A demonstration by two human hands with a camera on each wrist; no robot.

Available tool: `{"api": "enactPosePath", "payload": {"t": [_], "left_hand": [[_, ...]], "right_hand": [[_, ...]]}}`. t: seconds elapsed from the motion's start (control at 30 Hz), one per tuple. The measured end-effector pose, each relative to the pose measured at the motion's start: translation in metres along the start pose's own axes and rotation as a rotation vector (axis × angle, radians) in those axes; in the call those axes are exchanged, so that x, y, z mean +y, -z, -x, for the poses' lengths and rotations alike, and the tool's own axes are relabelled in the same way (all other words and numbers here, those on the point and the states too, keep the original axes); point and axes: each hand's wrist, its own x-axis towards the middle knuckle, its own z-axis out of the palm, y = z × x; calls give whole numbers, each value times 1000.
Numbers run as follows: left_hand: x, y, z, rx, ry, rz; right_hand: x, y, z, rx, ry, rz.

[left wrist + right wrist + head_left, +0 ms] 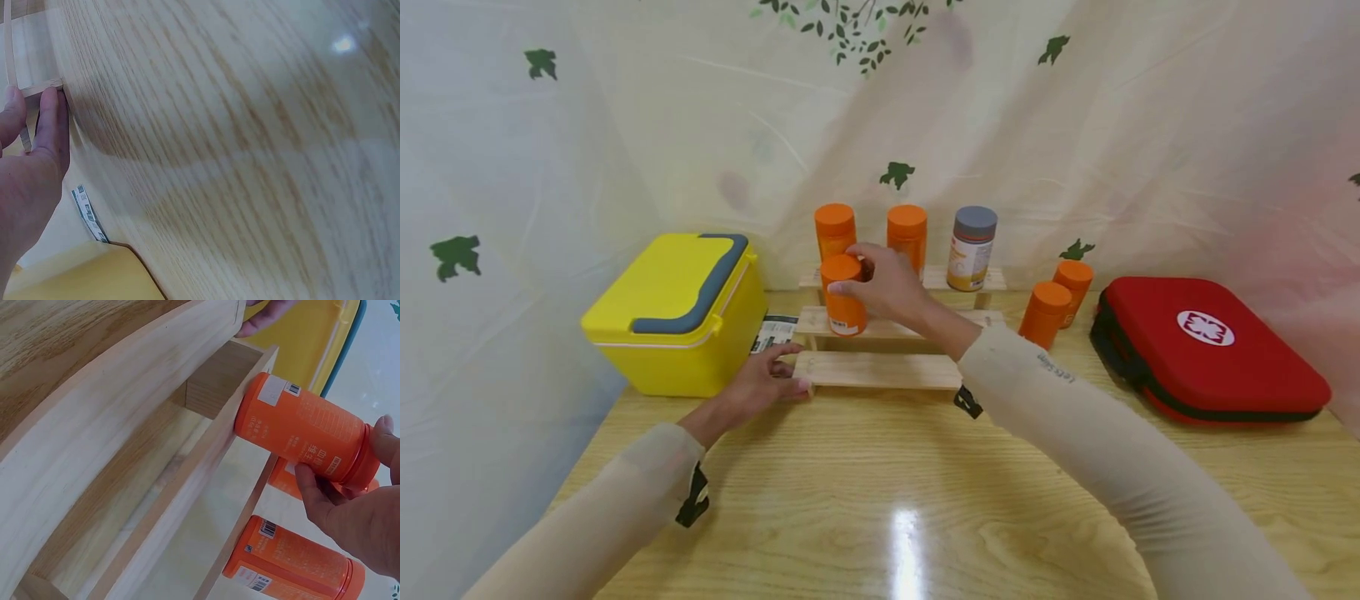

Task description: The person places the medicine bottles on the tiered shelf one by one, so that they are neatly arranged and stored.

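Note:
In the head view my right hand [891, 286] grips an orange bottle [845, 302] near its lid, at the left end of the middle step of a wooden tiered rack [880, 369]. The right wrist view shows that bottle [300, 428] with its base at the step and my thumb and fingers around its upper part. My left hand [765, 379] holds the rack's lower left end; in the left wrist view its fingers [51, 119] lie against the wooden end piece. Two orange bottles, one at left [835, 225] and one mid-rack [907, 229], and a grey-lidded bottle [972, 250] stand on the top step.
A yellow cooler box [677, 333] with a grey handle stands left of the rack, a printed packet [775, 332] beside it. Two more orange bottles [1045, 314] stand on the table at right, near a red first-aid case [1210, 350]. A patterned cloth [1000, 108] hangs behind.

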Motion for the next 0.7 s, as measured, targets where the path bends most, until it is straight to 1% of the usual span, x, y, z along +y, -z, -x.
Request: {"api": "enactPosePath", "payload": {"t": [0.13, 0.27, 0.33, 0.43, 0.57, 0.7], "left_hand": [[1, 0, 0, -5, -1, 10], [2, 0, 1, -5, -4, 7], [2, 0, 1, -2, -5, -5], [3, 1, 2, 3, -5, -27], [2, 0, 2, 2, -10, -18], [3, -1, 2, 5, -14, -5]], "right_hand": [[-1, 2, 3, 4, -13, -14], [-3, 9, 7, 25, -12, -7], [-4, 12, 9, 38, -3, 11], [-4, 17, 12, 46, 9, 8], [-1, 23, 19, 47, 24, -22], [4, 32, 30, 40, 56, -20]]}}
